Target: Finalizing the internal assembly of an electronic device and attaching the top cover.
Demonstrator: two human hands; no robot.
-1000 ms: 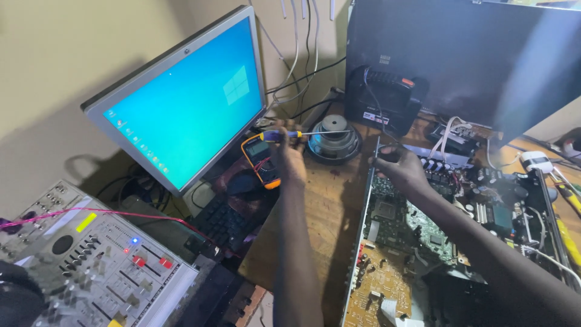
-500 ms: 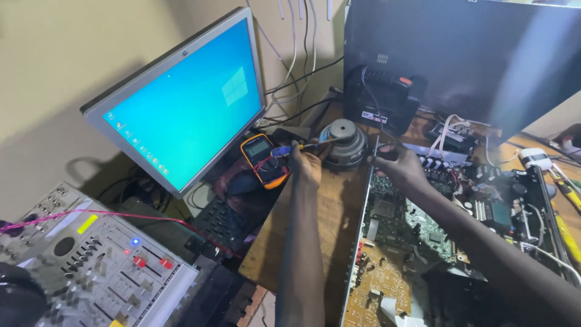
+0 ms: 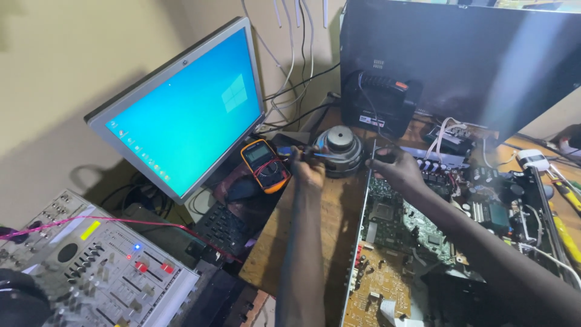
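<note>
- Left hand (image 3: 308, 171): fingers closed around a slim blue-handled probe (image 3: 296, 152), tip towards the round grey metal speaker magnet (image 3: 340, 149)
- Right hand (image 3: 394, 168): pinching a thin metal rod (image 3: 373, 152) at the open chassis's edge
- Green circuit board (image 3: 399, 224): under the right forearm
- Orange-cased multimeter (image 3: 264, 165): just left of the left hand, below the tilted cyan-screened monitor (image 3: 181, 115)

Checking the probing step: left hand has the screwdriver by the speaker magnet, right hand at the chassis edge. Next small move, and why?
Probably bring the screwdriver tip down to the open circuit board. The left hand holds it up by the speaker magnet, off the board, while the right hand already rests at the chassis's top edge, seemingly steadying it.
</note>
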